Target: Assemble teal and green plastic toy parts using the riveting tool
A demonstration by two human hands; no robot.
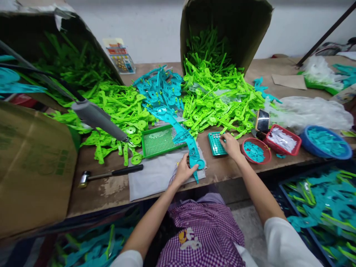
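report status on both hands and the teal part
Left hand gripping long teal part. Right hand at small teal tray. Hammer lying off left, clear of both hands.

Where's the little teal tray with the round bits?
In the head view, the little teal tray is just right of the middle, with the right hand at its right edge and the red bowl farther right.

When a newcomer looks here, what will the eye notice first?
Probably the bright green parts, spilling from a cardboard box onto the back of the table. Next, the long blue part held in the left hand, near the front edge. The right hand is at a small tray.
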